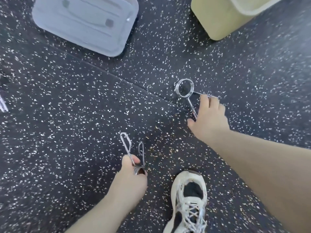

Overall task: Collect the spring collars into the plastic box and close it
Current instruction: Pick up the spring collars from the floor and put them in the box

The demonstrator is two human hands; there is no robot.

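My left hand (133, 175) grips a chrome spring collar (128, 148) by its coil, with both handles pointing away from me. A second spring collar (185, 89) lies on the speckled floor to the right of centre; my right hand (210, 118) has its fingers around the two handles, while the ring still rests on the floor. The pale yellow plastic box (222, 19) stands open at the top right. Its translucent white lid (84, 22) lies flat on the floor at the top left.
A dark rubber floor with white specks fills the view, with a seam (117, 76) running across it. My white sneaker (190, 199) is planted at the bottom centre. A metal object (3, 101) shows at the left edge, too cut off to identify.
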